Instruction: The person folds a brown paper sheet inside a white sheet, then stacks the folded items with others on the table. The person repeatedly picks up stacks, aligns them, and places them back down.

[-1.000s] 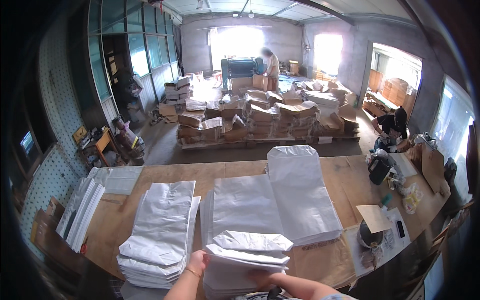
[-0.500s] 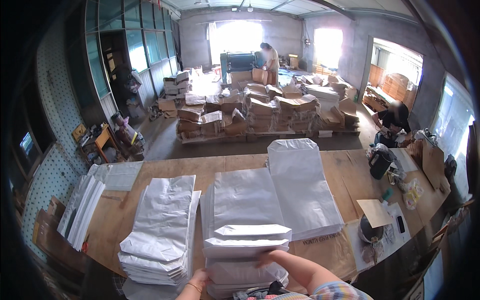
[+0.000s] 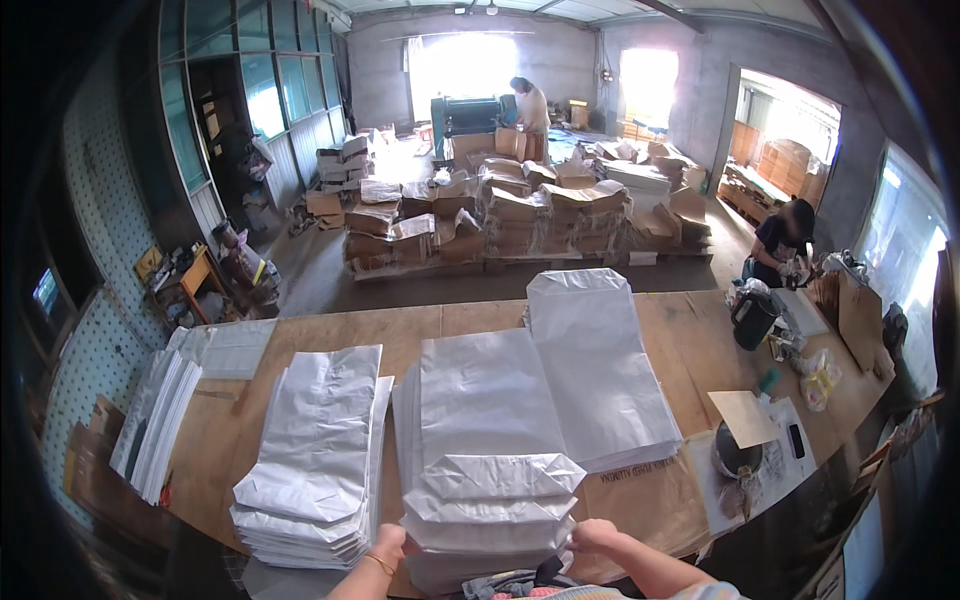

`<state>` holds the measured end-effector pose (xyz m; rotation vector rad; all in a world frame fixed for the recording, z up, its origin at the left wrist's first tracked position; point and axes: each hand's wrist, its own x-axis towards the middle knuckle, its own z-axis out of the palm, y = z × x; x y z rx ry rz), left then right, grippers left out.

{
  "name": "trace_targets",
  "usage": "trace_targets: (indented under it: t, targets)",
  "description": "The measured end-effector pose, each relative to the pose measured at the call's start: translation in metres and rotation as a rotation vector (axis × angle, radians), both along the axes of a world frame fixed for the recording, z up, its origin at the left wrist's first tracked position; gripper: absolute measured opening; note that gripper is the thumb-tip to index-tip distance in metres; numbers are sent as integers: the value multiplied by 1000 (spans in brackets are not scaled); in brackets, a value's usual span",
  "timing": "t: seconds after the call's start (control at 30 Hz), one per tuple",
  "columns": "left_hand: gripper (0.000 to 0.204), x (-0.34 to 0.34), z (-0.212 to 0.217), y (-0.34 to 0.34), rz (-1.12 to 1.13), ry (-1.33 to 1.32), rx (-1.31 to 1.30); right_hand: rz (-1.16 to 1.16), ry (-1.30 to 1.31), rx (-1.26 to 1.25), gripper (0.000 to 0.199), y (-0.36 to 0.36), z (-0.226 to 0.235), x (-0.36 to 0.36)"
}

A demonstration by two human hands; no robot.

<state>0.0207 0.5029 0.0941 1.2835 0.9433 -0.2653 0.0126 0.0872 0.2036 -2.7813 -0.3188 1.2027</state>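
I'm looking down at a long plywood worktable (image 3: 690, 340) with three big stacks of flat silvery-white foil bags, plus a leaning batch (image 3: 155, 420) at the far left. The middle stack (image 3: 490, 440) sits at the near edge. My left hand (image 3: 390, 545) and right hand (image 3: 595, 535) each grip a bottom corner. My guess: slick, floppy sheets, heavy together, so hold low at both sides. Fourth-smallest: one dark kettle (image 3: 752, 318).

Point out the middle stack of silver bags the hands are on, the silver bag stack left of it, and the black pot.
middle stack of silver foil bags (image 3: 492, 420), head view, flat top bag
left stack of silver foil bags (image 3: 315, 440), head view, top bag
black pot (image 3: 752, 318), head view, side wall
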Motion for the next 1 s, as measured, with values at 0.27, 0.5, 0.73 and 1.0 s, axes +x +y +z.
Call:
trace_targets:
  t: [0.27,0.5,0.73,1.0]
  targets:
    - [18,103,-15,7,208,-7,-496,291,-175,479,66,95,-87,-15]
    - [17,26,43,-5,-3,-249,-277,629,27,354,98,109,-58,22]
    - [29,-41,-6,17,-157,-413,405,301,419,448,59,110,-53,91]
    - [17,-55,-29,17,-230,-18,-177,443,290,112,65,88,-95,95]
